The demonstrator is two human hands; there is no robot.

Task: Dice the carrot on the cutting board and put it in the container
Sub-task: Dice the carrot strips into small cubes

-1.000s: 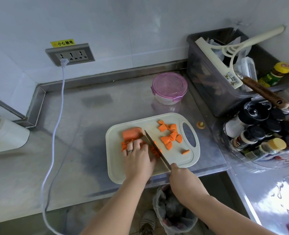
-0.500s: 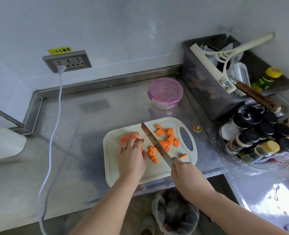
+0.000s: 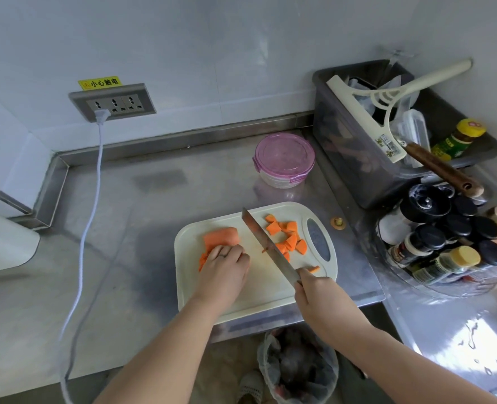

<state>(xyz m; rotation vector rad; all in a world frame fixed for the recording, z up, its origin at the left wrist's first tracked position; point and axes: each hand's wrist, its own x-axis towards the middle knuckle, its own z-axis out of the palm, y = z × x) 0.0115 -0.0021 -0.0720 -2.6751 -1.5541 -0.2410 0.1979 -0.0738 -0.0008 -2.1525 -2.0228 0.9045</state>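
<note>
L hand (image 3: pixel 224 265) curling fingers over carrot (image 3: pixel 221 235) at board (image 3: pixel 259 290) left; R hand (image 3: pixel 323 298) gripping knife (image 3: pixel 267 246) mid-board; dice (image 3: pixel 288 237) lying board right.

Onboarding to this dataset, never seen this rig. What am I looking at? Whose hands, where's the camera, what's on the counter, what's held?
There is no robot here: a person works with two bare hands. Every picture comes from one wide-angle camera worn on the head, looking forward and down. On the steel counter lies a pale cutting board. The left hand holds down the uncut carrot with curled fingers; the right hand grips a knife, its blade angled across the board. The diced pieces sit on the board's right side. Behind the board stands the container, its pink lid on. At the right are a bin of utensils and a cluster of spice jars.
</note>
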